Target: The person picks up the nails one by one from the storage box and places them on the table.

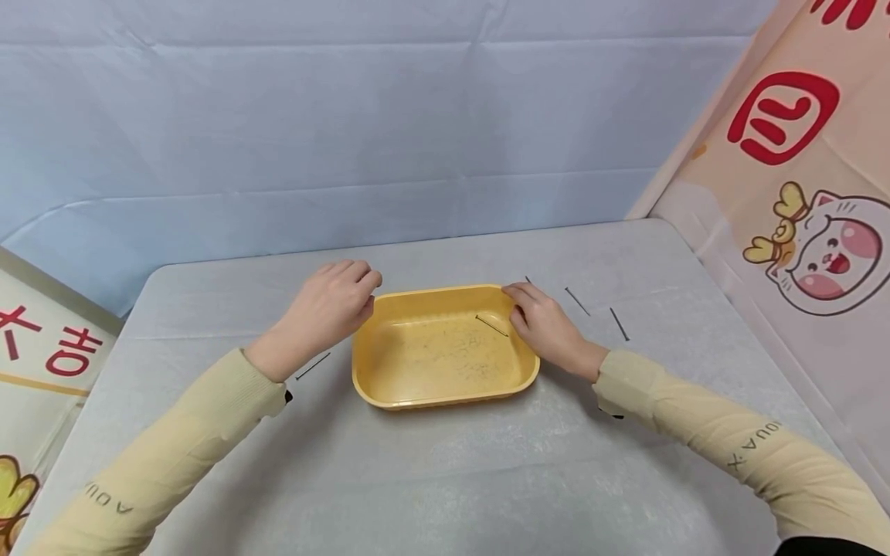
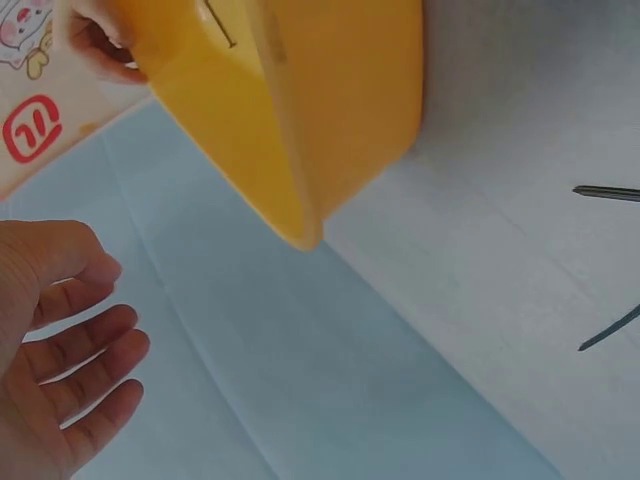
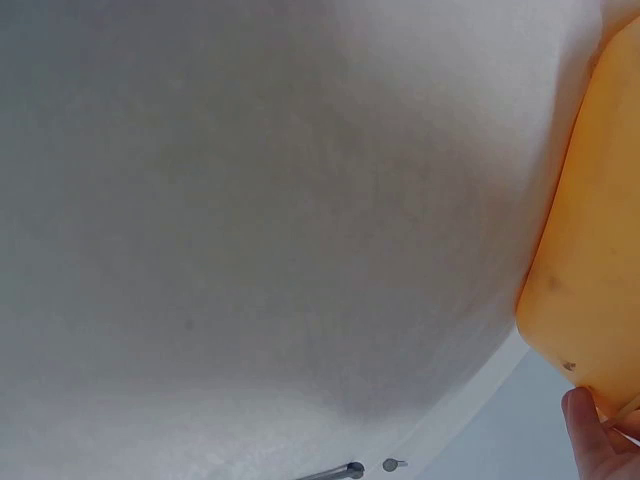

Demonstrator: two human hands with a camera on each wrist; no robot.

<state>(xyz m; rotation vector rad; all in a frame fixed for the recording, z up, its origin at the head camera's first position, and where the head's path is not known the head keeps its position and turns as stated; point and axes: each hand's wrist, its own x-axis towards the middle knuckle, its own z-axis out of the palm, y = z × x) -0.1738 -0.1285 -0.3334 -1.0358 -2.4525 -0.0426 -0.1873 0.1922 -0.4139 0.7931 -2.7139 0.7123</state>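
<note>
A yellow plastic tray [image 1: 417, 398] sits on the table, with one dark nail [image 1: 491, 325] lying inside it. My right hand [image 1: 552, 328] grips the tray's right rim near the far corner; in the right wrist view the thumb [image 3: 582, 425] presses the outer wall. Just beyond the tray's left side hovers my left hand [image 1: 334, 301]. Its fingers are loosely bent and hold nothing, as the left wrist view shows [image 2: 70, 350]. Under the left wrist, another nail [image 1: 313, 366] lies on the table.
To the right of the tray lie two nails [image 1: 577, 301] [image 1: 619, 324], and a further one [image 1: 528, 279] is partly hidden behind the right hand. A pale cloth covers the table [image 1: 445, 479]. A light blue sheet [image 1: 278, 139] hangs behind, and printed panels [image 1: 779, 232] stand at both sides.
</note>
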